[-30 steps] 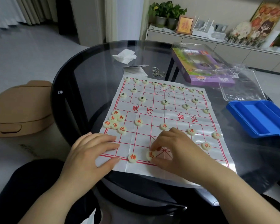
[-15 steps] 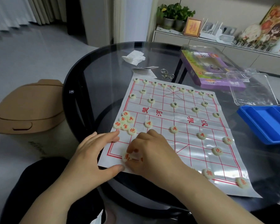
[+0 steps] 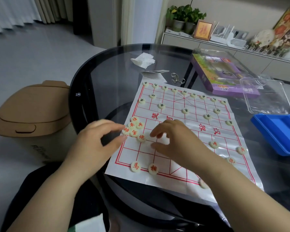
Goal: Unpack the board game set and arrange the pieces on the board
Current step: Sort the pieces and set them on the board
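While the unplaced red pieces (image 3: 134, 129) lay bunched at the left edge of the board (image 3: 199, 104) on the tabletop (image 3: 107, 77), my right hand (image 3: 174, 141) hovered beside them with its fingers (image 3: 155, 132) spread and empty. My left hand (image 3: 94, 144) was loosely open. The next move, I judged, was to pinch one piece and seat it on my near row.

The board (image 3: 199, 114) is white with a red grid and red characters. The near pieces (image 3: 134, 129) are cream with red marks, the far pieces (image 3: 185, 111) cream with dark marks. The tray (image 3: 278, 131) is blue, the box (image 3: 224, 76) purple, the bin (image 3: 32, 114) tan.
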A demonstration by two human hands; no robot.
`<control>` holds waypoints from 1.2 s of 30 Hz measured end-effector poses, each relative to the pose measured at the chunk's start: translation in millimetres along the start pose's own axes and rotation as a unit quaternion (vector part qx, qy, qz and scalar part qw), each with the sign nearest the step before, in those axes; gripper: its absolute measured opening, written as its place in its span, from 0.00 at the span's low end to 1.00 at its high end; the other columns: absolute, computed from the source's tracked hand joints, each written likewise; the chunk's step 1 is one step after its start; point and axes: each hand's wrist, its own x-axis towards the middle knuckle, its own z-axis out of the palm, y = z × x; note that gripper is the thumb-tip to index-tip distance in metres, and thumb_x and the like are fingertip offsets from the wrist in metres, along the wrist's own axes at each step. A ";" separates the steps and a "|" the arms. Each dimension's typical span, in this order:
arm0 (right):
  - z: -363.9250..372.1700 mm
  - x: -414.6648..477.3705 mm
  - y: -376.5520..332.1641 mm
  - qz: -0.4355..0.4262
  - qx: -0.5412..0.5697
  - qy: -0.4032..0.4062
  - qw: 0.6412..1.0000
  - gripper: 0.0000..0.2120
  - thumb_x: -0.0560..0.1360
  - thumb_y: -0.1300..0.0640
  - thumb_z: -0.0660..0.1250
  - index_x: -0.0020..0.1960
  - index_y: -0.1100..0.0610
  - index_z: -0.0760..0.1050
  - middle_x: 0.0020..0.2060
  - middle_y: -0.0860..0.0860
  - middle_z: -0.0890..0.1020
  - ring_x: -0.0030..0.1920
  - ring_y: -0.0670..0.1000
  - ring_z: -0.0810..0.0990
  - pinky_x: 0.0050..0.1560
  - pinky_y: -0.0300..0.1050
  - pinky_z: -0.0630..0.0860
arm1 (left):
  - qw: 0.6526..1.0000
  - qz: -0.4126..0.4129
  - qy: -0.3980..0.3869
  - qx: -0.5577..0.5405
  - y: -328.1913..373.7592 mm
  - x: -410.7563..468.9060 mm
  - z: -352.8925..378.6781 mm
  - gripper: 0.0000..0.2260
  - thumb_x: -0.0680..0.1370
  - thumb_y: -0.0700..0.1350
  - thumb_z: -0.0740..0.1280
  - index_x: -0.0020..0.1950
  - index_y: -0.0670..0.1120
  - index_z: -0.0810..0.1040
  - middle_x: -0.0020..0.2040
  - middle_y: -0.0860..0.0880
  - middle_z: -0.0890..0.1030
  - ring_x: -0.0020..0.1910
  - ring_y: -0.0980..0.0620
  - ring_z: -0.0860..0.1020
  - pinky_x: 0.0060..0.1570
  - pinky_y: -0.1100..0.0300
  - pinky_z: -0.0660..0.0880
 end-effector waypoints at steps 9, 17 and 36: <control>7.6 44.0 1.7 0.041 0.001 0.014 0.999 0.15 0.76 0.57 0.62 0.63 0.54 0.72 0.57 0.52 0.76 0.57 0.51 0.72 0.53 0.40 0.69 | 0.993 -0.036 -0.060 0.097 -7.5 33.8 11.9 0.21 0.69 0.53 0.71 0.61 0.53 0.73 0.43 0.65 0.67 0.53 0.60 0.64 0.60 0.58 0.62; 19.0 61.0 0.7 0.068 -0.004 0.010 0.998 0.15 0.74 0.55 0.66 0.60 0.54 0.75 0.56 0.52 0.76 0.56 0.51 0.74 0.58 0.47 0.75 | 0.994 -0.030 -0.035 0.099 -7.6 32.7 12.7 0.18 0.72 0.50 0.68 0.61 0.55 0.73 0.40 0.67 0.67 0.51 0.62 0.62 0.58 0.61 0.61; -3.3 49.6 20.8 0.086 -0.006 0.047 0.995 0.12 0.74 0.53 0.65 0.55 0.56 0.76 0.48 0.50 0.76 0.54 0.52 0.71 0.47 0.40 0.65 | 0.994 -0.058 -0.053 0.077 -5.7 31.7 8.7 0.17 0.72 0.50 0.68 0.60 0.52 0.73 0.39 0.67 0.68 0.51 0.62 0.66 0.59 0.57 0.67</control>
